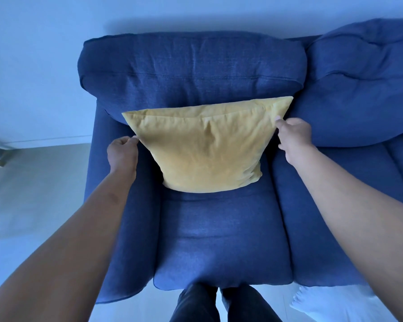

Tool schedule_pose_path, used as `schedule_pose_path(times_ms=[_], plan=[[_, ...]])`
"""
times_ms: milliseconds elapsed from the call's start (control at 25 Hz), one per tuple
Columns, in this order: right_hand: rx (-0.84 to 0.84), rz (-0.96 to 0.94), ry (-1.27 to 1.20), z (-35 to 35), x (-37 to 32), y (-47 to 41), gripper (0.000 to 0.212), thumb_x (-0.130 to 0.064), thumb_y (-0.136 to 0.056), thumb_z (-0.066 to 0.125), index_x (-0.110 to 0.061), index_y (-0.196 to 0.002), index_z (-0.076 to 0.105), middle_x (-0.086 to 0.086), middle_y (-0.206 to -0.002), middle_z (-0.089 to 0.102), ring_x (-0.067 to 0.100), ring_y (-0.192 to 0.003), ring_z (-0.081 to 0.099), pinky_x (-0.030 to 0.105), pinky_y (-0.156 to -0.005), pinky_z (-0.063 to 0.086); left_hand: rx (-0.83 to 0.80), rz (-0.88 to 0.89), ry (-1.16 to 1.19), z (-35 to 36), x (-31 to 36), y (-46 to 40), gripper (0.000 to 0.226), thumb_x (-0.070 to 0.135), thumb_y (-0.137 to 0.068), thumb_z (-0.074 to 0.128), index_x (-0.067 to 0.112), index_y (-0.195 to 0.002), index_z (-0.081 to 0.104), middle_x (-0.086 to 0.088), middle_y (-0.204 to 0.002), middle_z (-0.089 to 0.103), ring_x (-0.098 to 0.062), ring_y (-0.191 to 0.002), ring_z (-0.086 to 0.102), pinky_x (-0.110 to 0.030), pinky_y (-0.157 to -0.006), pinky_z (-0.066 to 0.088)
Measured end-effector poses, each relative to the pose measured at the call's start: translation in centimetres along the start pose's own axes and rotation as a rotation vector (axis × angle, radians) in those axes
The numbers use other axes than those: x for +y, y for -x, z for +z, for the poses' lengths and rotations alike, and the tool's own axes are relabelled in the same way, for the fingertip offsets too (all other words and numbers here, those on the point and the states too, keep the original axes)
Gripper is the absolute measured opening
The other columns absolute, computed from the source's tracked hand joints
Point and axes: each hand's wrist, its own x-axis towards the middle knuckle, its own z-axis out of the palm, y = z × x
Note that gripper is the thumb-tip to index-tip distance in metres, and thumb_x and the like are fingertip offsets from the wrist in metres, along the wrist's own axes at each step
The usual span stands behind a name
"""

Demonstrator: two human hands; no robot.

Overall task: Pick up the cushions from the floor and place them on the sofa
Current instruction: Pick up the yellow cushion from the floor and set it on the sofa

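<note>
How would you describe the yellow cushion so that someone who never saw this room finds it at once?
Start at the blue sofa and look at its left seat. There the yellow cushion leans against the back cushion, with the left hand and right hand at its edges. It is the only yellow thing; everything around it is blue.

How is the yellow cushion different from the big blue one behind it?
The yellow cushion is small, smooth and loose, leaning upright between the left hand and right hand. The blue back cushion is wider, plumper, coarsely woven and seamed. Both are soft fabric.
</note>
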Motion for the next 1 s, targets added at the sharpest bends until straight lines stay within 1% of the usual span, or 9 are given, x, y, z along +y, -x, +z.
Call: schedule_pose_path(times_ms=[80, 200, 240, 280, 320, 400, 520, 640, 1000], plan=[[-0.011, -0.024, 0.079, -1.0, 0.9, 2.0, 0.028, -0.051, -0.096, 0.064, -0.036, -0.078, 0.049, -0.01, -0.079, 0.044, 0.024, -0.082, 0.045, 0.037, -0.076, 0.051, -0.044, 0.005, -0.099, -0.2, -1.7, 3.0, 0.031, 0.029, -0.093, 0.062, 0.031, -0.068, 0.044, -0.006, -0.082, 0.046, -0.021, -0.074, 0.04, -0.037, -0.07, 0.038], [-0.056, -0.126, 0.22, -2.2, 3.3, 5.4, 0.022, -0.048, -0.1, 0.057, -0.035, -0.083, 0.052, -0.012, -0.079, 0.051, 0.024, -0.081, 0.051, 0.034, -0.071, 0.04, -0.126, 0.087, -0.307, -0.2, -4.2, 7.7, 0.012, 0.035, -0.094, 0.059, 0.03, -0.083, 0.064, 0.0, -0.084, 0.059, -0.02, -0.076, 0.053, -0.033, -0.067, 0.041], [-0.096, -0.159, 0.278, -2.6, 4.2, 6.7, 0.019, -0.046, -0.102, 0.055, -0.029, -0.096, 0.062, -0.007, -0.09, 0.064, 0.028, -0.091, 0.06, 0.037, -0.078, 0.046, -0.151, 0.108, -0.371, 0.0, -4.9, 9.1, 0.019, 0.036, -0.098, 0.059, 0.026, -0.105, 0.074, 0.003, -0.099, 0.068, -0.02, -0.09, 0.062, -0.032, -0.076, 0.044], [-0.129, -0.187, 0.331, -3.0, 4.9, 8.0, 0.033, -0.045, -0.105, 0.054, -0.021, -0.123, 0.066, 0.001, -0.118, 0.073, 0.031, -0.114, 0.065, 0.04, -0.093, 0.05, -0.185, 0.131, -0.428, 0.1, -5.4, 10.4, 0.034, 0.037, -0.102, 0.058, 0.02, -0.127, 0.072, 0.003, -0.118, 0.072, -0.021, -0.108, 0.065, -0.031, -0.086, 0.045], [-0.152, -0.207, 0.395, -3.5, 5.6, 9.4, 0.05, -0.044, -0.107, 0.052, -0.014, -0.146, 0.058, 0.008, -0.146, 0.065, 0.033, -0.136, 0.058, 0.043, -0.108, 0.047, -0.225, 0.149, -0.468, 0.2, -5.7, 11.7, 0.044, 0.039, -0.104, 0.056, 0.018, -0.141, 0.066, 0.0, -0.132, 0.071, -0.021, -0.119, 0.064, -0.031, -0.093, 0.043], [-0.178, -0.245, 0.489, -4.3, 6.7, 11.9, 0.062, -0.042, -0.11, 0.048, -0.01, -0.162, 0.04, 0.012, -0.166, 0.048, 0.033, -0.153, 0.043, 0.045, -0.12, 0.037, -0.298, 0.208, -0.524, 0.8, -5.8, 14.1, 0.051, 0.04, -0.106, 0.053, 0.018, -0.153, 0.056, -0.006, -0.144, 0.067, -0.019, -0.119, 0.06, -0.031, -0.096, 0.042], [-0.183, -0.351, 0.632, -5.9, 7.8, 15.3, 0.063, -0.039, -0.112, 0.043, -0.006, -0.165, 0.032, 0.015, -0.174, 0.033, 0.031, -0.163, 0.025, 0.048, -0.129, 0.025, -0.397, 0.365, -0.625, 2.0, -6.0, 17.1, 0.057, 0.04, -0.109, 0.051, 0.016, -0.16, 0.046, -0.006, -0.16, 0.055, -0.026, -0.138, 0.057, -0.037, -0.11, 0.043], [-0.092, -0.399, 0.768, -8.6, 9.6, 18.7, 0.065, -0.041, -0.114, 0.039, -0.007, -0.167, 0.025, 0.014, -0.179, 0.015, 0.029, -0.168, 0.007, 0.053, -0.131, 0.019, -0.514, 0.531, -0.691, 3.5, -5.7, 20.0, 0.063, 0.04, -0.111, 0.048, 0.011, -0.165, 0.035, -0.008, -0.175, 0.033, -0.027, -0.16, 0.032, -0.042, -0.128, 0.029], [0.166, -0.259, 0.844, -17.0, 19.2, 29.6, 0.074, -0.048, -0.112, 0.037, -0.006, -0.169, 0.015, 0.014, -0.181, 0.005, 0.029, -0.168, -0.001, 0.056, -0.132, 0.014, -0.78, 0.932, -0.864, 6.5, -8.7, 31.4, 0.066, 0.041, -0.111, 0.045, 0.007, -0.165, 0.028, -0.012, -0.177, 0.023, -0.031, -0.166, 0.013, -0.046, -0.131, 0.022]])
